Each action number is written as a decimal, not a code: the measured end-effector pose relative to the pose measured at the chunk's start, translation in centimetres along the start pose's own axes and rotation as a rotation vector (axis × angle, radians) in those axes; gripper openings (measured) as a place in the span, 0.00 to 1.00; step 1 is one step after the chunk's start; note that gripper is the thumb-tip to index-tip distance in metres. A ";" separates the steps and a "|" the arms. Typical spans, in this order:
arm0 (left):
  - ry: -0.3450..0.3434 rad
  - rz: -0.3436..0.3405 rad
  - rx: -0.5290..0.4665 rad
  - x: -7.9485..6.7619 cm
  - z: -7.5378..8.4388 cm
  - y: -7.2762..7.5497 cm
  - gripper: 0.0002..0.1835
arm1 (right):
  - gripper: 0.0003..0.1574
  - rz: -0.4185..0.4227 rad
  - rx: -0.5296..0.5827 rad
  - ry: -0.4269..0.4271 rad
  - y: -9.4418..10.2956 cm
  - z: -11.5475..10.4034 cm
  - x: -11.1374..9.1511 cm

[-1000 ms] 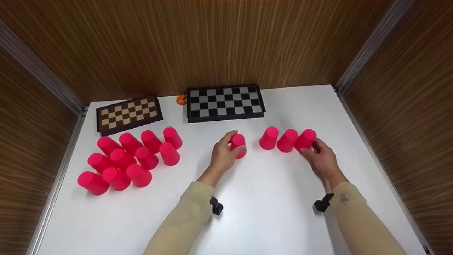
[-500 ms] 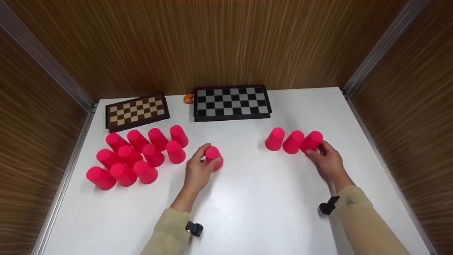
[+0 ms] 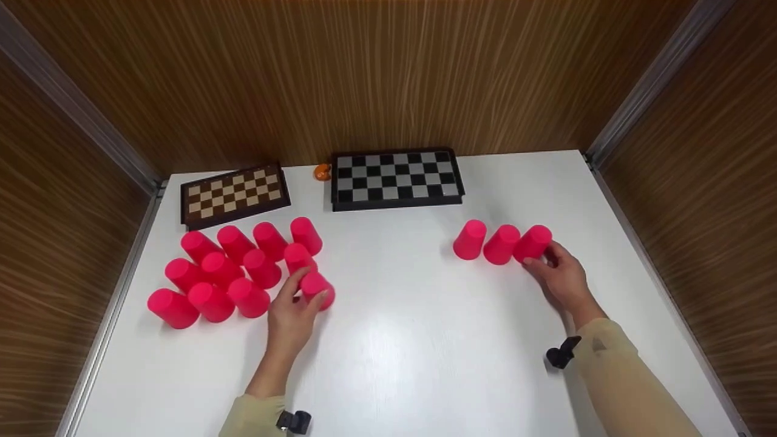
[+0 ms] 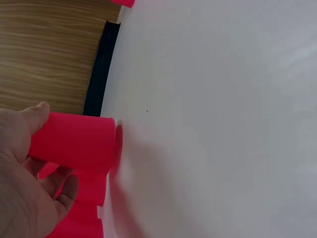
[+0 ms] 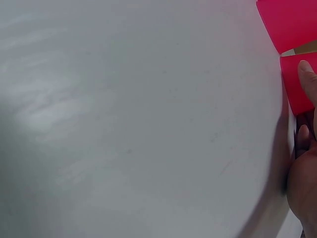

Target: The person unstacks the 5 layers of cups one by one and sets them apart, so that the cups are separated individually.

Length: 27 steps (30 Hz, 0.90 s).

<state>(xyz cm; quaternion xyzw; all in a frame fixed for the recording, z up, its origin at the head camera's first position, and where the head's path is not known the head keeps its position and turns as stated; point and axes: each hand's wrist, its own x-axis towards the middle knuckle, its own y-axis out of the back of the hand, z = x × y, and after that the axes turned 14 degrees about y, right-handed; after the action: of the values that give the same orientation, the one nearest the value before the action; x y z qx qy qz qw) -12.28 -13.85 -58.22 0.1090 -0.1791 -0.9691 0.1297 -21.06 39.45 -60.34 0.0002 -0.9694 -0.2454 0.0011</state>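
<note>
My left hand [image 3: 290, 318] holds a bright pink cup [image 3: 317, 290], upside down, between thumb and fingers. It is at the right front of a group of several upside-down pink cups [image 3: 210, 302]. In the left wrist view the held cup [image 4: 79, 144] has its rim close to the tabletop; I cannot tell whether it touches. On the right, three more pink cups stand in a row. My right hand [image 3: 561, 276] grips the rightmost cup [image 3: 533, 243] low down, thumb on its near side. The right wrist view shows only part of that cup [image 5: 293, 89] and the thumb.
At the back of the white table [image 3: 394, 352] lie a brown checkered board [image 3: 235, 194] and a larger black-and-grey one [image 3: 397, 177]. A small orange object [image 3: 322, 172] sits between them. Wood-grain panels [image 3: 388, 73] enclose the back and sides.
My left hand has carried its cup left and toward me, from the middle of the table to the left group. My right hand stays at the rightmost cup. The head view shifted slightly.
</note>
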 end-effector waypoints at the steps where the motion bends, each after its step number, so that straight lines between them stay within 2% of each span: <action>1: 0.005 0.011 0.001 -0.1 -0.2 0.4 0.37 | 0.56 -0.002 0.001 -0.002 0.0 0.0 0.0; 10: -0.013 0.085 -0.002 -0.4 -1.6 2.3 0.38 | 0.56 -0.010 0.006 -0.015 0.1 -0.1 0.0; 14: -0.009 0.102 0.003 -0.4 -1.8 2.6 0.37 | 0.56 -0.008 0.021 -0.018 0.1 0.1 0.1; 20: -0.043 0.129 0.020 -0.2 -1.9 2.6 0.36 | 0.55 0.000 0.032 -0.020 0.0 0.0 0.0; 27: -0.047 0.129 0.022 0.0 -2.0 2.7 0.37 | 0.55 -0.002 -0.002 0.000 0.0 -0.1 -0.1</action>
<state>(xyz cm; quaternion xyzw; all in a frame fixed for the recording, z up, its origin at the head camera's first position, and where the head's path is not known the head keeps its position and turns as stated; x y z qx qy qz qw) -11.19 -16.94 -59.02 0.0758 -0.1996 -0.9590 0.1862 -20.96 39.44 -60.28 0.0013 -0.9691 -0.2466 0.0009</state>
